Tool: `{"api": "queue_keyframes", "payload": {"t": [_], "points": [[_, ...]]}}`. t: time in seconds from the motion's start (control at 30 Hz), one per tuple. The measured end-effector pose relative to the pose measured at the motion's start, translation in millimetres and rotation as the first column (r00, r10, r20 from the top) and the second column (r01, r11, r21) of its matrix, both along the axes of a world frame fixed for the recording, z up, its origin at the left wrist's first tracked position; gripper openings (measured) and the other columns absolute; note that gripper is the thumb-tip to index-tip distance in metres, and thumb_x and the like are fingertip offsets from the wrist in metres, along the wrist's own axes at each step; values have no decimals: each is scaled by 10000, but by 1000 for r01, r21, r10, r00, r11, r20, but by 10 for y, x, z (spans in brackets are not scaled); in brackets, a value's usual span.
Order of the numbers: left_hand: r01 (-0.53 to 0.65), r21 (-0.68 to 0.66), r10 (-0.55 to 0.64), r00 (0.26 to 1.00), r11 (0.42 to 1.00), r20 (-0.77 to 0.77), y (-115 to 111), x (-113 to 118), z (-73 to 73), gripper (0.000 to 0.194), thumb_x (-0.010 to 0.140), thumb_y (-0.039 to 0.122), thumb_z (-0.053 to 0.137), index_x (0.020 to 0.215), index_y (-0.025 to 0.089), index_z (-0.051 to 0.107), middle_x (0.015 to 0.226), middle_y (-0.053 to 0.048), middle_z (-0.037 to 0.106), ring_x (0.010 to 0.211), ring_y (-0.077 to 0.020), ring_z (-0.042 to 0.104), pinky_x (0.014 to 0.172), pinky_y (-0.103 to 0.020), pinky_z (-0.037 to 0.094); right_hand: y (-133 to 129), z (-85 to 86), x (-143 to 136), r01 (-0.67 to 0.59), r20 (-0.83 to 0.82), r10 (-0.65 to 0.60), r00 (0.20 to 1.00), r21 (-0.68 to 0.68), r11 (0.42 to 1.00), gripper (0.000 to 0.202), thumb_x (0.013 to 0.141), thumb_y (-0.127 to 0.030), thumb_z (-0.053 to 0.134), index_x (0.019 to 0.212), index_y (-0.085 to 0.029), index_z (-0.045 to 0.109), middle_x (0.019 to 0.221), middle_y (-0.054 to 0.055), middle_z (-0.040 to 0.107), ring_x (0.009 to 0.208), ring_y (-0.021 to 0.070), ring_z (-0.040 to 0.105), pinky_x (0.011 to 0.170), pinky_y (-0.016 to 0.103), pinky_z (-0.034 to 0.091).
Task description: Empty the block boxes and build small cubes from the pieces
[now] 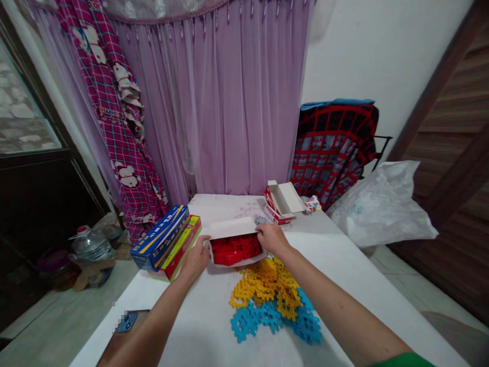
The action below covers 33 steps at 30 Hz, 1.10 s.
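Both hands hold an open white box [233, 228] with its lid flap raised. My left hand [196, 259] grips the box's left end with closed fingers, and my right hand [273, 238] pinches the right corner near the flap. Inside the box lie red plastic pieces [235, 250]. Yellow lattice-like pieces [263, 281] are piled on the table just in front of the box, partly under my right forearm. Blue pieces [305, 323] of similar shape lie beneath and nearer to me.
On the white table [206, 326], blue [162, 237] and yellow-red boxes [183, 247] stand at the left, with a phone [128, 322] near my left forearm. An open red-white box [284, 201] is at the back right. A white plastic bag [382, 209] sits beyond the right edge.
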<state>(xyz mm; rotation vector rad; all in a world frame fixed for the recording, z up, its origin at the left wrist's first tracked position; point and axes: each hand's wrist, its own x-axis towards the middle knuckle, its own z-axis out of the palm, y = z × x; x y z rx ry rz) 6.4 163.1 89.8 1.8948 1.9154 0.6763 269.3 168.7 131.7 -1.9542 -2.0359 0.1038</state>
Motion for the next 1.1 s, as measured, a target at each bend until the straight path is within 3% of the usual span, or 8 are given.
{"api": "queue_keyframes", "payload": {"t": [0.1,0.23,0.43,0.6,0.73,0.87,0.97,1.1], "points": [[68,1,-68,996,998,57,44,247,-17,335,934,244,380,1238,249,519,866,-16,751,848,-165,709,771,-273,489,-112,-127,260,145,-127,-135,983,69,987,295,868,-252,487,922,-246,776,963,49,768,937,218,689,793,265,471],[88,2,-87,990,996,114,-32,604,-116,266,957,311,381,1174,272,529,911,1,750,909,-171,704,773,-258,468,-193,-379,568,334,-369,-298,880,37,942,267,845,-363,527,843,-245,767,883,33,769,859,219,704,709,270,491],[-9,-18,12,980,1000,199,-85,923,-291,183,932,369,429,972,263,573,923,-25,746,924,-228,693,758,-301,462,-242,-670,815,380,-667,-339,664,-90,921,290,784,-332,595,992,-188,735,831,60,766,734,206,716,648,287,554],[-20,-65,42,927,998,373,85,910,-325,130,864,326,544,935,228,592,883,-31,761,884,-218,708,790,-324,508,-331,-702,823,358,-804,-258,536,-61,932,379,728,-270,640,1079,-143,706,920,85,764,840,215,720,778,312,579],[55,-73,-2,811,996,586,35,839,-341,299,839,241,587,1131,178,571,961,-69,776,869,-177,729,795,-299,557,-560,-794,782,327,-843,-98,529,95,940,389,700,-297,660,1056,-151,721,916,85,754,827,215,709,805,342,581],[98,-29,-46,681,995,731,-87,785,-331,331,776,222,667,1094,148,616,1070,-98,757,1009,-205,711,883,-322,567,-756,-894,767,254,-821,114,559,301,919,357,742,-372,654,1039,-193,740,935,79,735,849,212,690,778,345,577],[91,2,-59,623,996,780,-37,799,-241,325,718,235,733,1023,155,654,1050,-90,763,1041,-226,701,927,-355,558,-681,-847,777,272,-809,146,570,353,895,338,740,-389,658,1007,-203,746,899,67,729,828,206,684,774,351,573],[71,39,-74,598,997,798,120,828,-41,337,698,231,752,1017,161,669,1052,-84,763,1030,-221,705,945,-363,549,-473,-678,785,309,-802,166,574,400,863,341,734,-396,659,1006,-203,730,890,57,728,813,197,681,784,361,579]]}}
